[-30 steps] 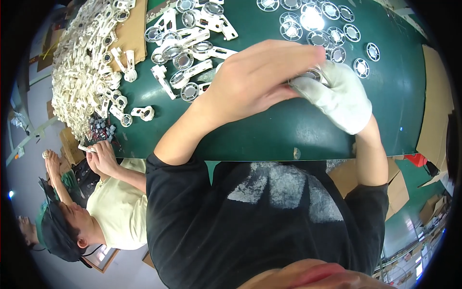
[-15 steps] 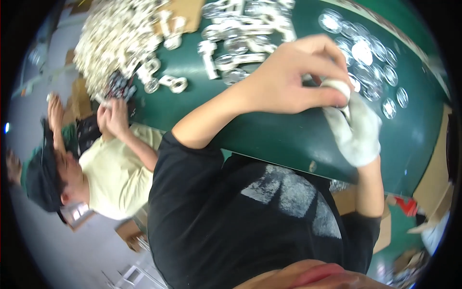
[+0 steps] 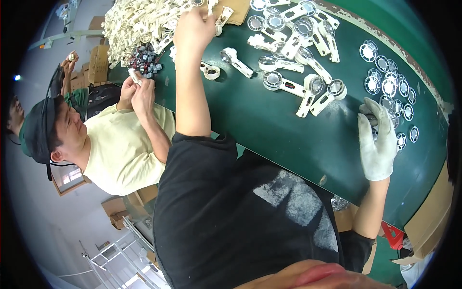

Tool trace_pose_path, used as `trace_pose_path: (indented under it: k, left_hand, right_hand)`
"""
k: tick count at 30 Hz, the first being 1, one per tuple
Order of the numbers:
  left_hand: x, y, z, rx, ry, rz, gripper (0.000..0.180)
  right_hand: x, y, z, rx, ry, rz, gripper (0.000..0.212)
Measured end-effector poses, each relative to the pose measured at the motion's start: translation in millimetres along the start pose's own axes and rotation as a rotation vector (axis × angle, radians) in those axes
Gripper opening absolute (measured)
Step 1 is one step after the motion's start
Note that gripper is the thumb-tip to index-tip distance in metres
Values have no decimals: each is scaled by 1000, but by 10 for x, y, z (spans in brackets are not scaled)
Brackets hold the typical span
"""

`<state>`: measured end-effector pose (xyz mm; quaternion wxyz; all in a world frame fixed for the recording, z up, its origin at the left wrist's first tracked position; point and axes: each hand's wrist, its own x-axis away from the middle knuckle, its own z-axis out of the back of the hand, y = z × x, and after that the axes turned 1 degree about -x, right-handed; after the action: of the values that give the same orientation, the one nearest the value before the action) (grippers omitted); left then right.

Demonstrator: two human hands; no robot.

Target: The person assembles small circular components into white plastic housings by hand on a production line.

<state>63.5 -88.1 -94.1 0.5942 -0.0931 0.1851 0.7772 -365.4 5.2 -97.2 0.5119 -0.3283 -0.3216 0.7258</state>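
Observation:
My bare left hand point(image 3: 194, 31) reaches far forward to the edge of the heap of white plastic parts point(image 3: 137, 24), pieces with a ring-shaped head and a handle. Its fingers are bent at a white ring-headed part point(image 3: 211, 6); the fingertips are partly hidden. My right hand point(image 3: 379, 144), in a white glove, is beside the spoked silver discs point(image 3: 389, 86) on the right. The gloved fingers curl round a small dark piece point(image 3: 369, 118), mostly covered. Between my hands lie several white handled parts point(image 3: 288, 86) with silver discs in their round heads.
A green table point(image 3: 269, 130) carries all the parts. At left, a co-worker point(image 3: 125, 149) in a pale yellow shirt handles a white part, near a pile of small grey and red pieces point(image 3: 145, 60). Cardboard point(image 3: 235, 10) lies at the back; a carton point(image 3: 426, 216) stands at right.
My hands were together at a white round part and have come apart. The left has moved forward and left to the heap; the right has lowered beside the discs. The view has shifted.

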Motion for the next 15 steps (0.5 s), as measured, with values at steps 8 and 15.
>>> trace_pose_path:
  k: [8,15]
  left_hand:
    - [257,-158,-238,-46,-33,59,59]
    - [424,972,365,540,-172,-143,45]
  right_hand:
    - [-3,11,-45,17,-44,37,31]
    - [18,115,-15,176,198,284,40]
